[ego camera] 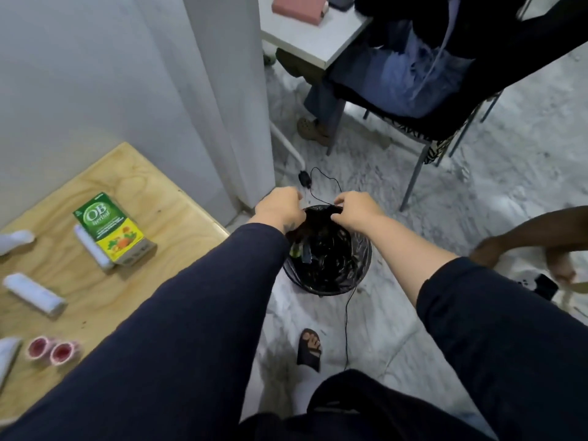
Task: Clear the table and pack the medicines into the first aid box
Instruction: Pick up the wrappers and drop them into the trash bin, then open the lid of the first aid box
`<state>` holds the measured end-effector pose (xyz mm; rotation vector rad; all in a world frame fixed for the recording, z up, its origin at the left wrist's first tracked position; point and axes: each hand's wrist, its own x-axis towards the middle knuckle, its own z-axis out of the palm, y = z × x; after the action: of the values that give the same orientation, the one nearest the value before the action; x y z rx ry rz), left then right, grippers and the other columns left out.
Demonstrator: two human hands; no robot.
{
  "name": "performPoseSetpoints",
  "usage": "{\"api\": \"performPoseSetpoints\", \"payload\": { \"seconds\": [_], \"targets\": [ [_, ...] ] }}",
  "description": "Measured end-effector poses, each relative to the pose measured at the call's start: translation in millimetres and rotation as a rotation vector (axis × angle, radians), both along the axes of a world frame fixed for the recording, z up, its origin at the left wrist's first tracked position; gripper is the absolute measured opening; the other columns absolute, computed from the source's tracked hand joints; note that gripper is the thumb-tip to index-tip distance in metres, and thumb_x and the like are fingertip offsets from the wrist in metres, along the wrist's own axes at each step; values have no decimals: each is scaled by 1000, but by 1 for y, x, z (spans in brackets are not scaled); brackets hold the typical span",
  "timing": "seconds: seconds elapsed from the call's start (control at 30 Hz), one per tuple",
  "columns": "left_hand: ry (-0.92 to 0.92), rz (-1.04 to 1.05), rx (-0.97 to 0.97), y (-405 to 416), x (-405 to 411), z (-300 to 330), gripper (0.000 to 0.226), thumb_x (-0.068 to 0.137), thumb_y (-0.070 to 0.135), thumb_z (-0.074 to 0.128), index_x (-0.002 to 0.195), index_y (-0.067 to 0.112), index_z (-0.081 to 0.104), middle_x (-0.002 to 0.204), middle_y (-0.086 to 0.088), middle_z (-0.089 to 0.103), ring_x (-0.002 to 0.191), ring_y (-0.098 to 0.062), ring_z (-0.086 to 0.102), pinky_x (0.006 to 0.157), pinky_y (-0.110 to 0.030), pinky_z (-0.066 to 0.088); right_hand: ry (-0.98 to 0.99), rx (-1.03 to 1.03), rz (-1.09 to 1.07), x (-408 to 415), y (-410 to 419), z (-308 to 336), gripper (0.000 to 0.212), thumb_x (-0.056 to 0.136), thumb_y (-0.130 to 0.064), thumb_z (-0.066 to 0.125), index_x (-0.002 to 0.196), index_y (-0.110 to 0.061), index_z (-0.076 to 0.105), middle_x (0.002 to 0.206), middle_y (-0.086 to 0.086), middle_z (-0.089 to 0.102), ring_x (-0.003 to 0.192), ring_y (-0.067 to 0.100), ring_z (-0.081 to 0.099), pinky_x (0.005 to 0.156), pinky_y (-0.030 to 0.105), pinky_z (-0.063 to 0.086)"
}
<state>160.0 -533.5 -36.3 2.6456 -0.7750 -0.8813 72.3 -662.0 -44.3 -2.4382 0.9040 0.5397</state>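
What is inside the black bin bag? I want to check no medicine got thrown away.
In the black bin bag, a few small dark and yellowish scraps show near the left hand; they are too blurred to identify, and folds hide anything deeper.

A black-lined bin [331, 265] stands on the marbled floor [477, 186], a thin black cable [348, 313] trailing past it, with a clothes-draped chair [423, 90] beyond.

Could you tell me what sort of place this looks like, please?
Probably a small office or workroom: a white desk with a chair behind, a plywood table by a plain wall, and a lined bin on a marbled floor.
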Motion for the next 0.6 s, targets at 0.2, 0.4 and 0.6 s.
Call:
{"api": "performPoseSetpoints", "payload": {
  "seconds": [0.2,0.4,0.6],
  "targets": [
    [-143,13,-29,61,-6,39,45,91,26,55,135,22,52,137,-3,56,123,-26,54,98,-39,48,-87,-89,189,7,57,44,46,86,-24,60,131,-22,54,135,6,58,120,28,56,95,40,51],
    [-256,153,-52,186,-26,81,47,89,24,58,135,21,51,137,-4,55,125,-27,53,103,-40,42,-190,-130,363,5,168,93,50,87,-30,60,135,-21,50,136,6,56,122,26,54,96,40,50],
    [-316,377,-14,335,-64,102,38,88,22,55,127,22,58,132,-5,57,116,-31,57,97,-43,46,-271,-149,561,-1,300,111,46,86,-34,62,130,-24,54,133,6,57,123,27,52,97,38,47]
  ]
}}
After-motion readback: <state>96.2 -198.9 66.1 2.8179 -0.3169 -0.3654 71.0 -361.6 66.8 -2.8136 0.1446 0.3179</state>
